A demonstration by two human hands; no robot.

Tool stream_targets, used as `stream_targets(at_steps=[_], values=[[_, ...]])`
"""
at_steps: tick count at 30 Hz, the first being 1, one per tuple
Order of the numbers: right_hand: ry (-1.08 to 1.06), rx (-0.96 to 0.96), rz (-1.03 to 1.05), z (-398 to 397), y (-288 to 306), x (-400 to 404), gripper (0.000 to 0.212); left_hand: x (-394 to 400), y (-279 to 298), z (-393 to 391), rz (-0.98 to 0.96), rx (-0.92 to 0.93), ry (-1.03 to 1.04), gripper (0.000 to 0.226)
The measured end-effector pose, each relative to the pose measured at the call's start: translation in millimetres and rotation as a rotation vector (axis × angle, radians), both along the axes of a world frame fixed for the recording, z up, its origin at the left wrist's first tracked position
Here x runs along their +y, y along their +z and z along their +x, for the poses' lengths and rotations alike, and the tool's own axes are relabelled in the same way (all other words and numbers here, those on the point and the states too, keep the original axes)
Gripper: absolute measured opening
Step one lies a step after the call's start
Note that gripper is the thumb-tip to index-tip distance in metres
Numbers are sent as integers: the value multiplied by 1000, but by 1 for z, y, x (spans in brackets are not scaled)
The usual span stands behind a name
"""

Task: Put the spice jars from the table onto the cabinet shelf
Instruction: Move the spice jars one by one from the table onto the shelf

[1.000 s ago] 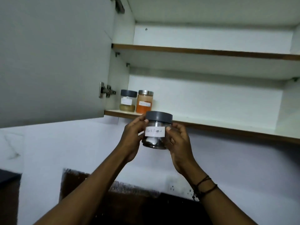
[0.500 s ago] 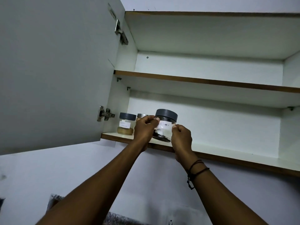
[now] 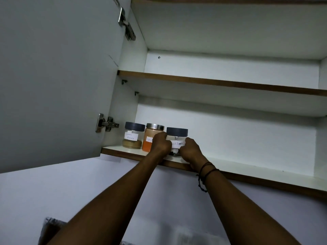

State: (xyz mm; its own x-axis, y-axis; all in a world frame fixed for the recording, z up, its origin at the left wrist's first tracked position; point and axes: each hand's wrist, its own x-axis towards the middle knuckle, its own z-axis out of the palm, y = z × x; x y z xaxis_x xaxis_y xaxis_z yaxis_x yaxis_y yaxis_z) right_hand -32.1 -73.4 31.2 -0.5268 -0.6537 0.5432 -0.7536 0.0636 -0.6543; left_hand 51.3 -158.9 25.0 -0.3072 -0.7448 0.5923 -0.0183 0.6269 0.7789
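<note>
A clear black pepper jar (image 3: pixel 177 137) with a dark grey lid and a white label stands upright on the lower cabinet shelf (image 3: pixel 247 166). My left hand (image 3: pixel 160 143) grips its left side and my right hand (image 3: pixel 190 151) grips its right side. Two more jars stand to its left: an orange-filled jar (image 3: pixel 150 138) with a metal lid, partly hidden by my left hand, and a brown-filled masala jar (image 3: pixel 133 137) with a grey lid at the shelf's left end.
The cabinet door (image 3: pixel 56 76) hangs open at the left with its hinges (image 3: pixel 106 123) showing. An upper shelf (image 3: pixel 221 83) runs above. The lower shelf stretches bare to the right of the jars. A white wall lies below.
Both hands carried the black pepper jar up and forward from below the shelf edge onto the lower shelf, beside the orange jar. The view tilted further upward.
</note>
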Motion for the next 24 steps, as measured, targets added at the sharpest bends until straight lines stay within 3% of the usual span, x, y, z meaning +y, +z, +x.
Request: stream_targets(at_steps=[7,10,14,18,24], values=[[49,8,32,-3,-3,0,20,0,-6,-3,-79,-102,26,26],[22,64,-6,2,-5,14,19,9,-13,0,-169,-63,82,14],[26,111,-146,14,-22,48,4,41,-38,12,-325,38,20,21],[54,123,-285,28,-63,92,32,90,-83,26,-422,83,-89,33],[25,86,-170,34,-149,141,37,146,-166,32,-210,92,-280,31]])
